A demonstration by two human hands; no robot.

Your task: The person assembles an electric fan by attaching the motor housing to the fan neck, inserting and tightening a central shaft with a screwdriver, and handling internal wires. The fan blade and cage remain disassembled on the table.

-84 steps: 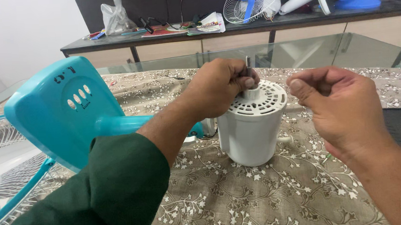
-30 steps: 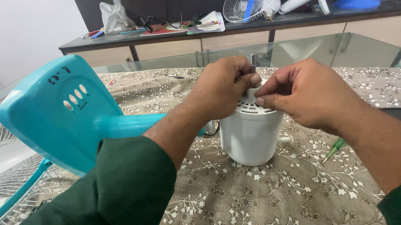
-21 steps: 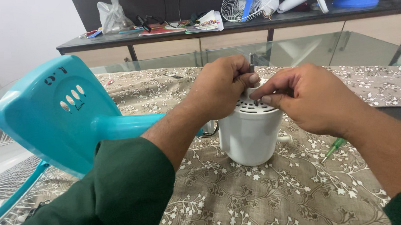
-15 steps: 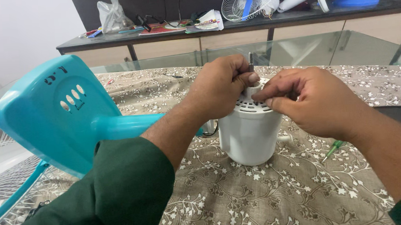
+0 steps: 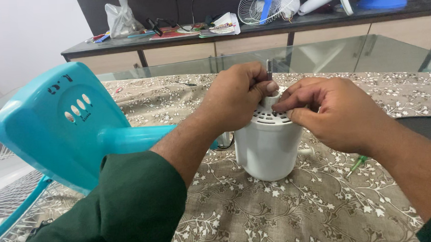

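pinching the metal shaft (image 5: 268, 69) with the left hand (image 5: 236, 97) while the right hand (image 5: 332, 111) closes narrow fingertips on the collar of the white motor housing (image 5: 268, 145) standing on the desk (image 5: 291, 211), an uneven pull could tip it toward the green screwdriver (image 5: 356, 165).

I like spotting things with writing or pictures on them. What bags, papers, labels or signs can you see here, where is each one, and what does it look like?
Plastic bag: far counter, left end; crumpled, whitish, knotted on top.
Stack of printed papers: far counter, middle; white, colourful print, curled edges.
Red booklet: far counter, beside the papers; flat, red.
Dark marking: top of the teal fan base, left; small, black.
No screens or signs visible.
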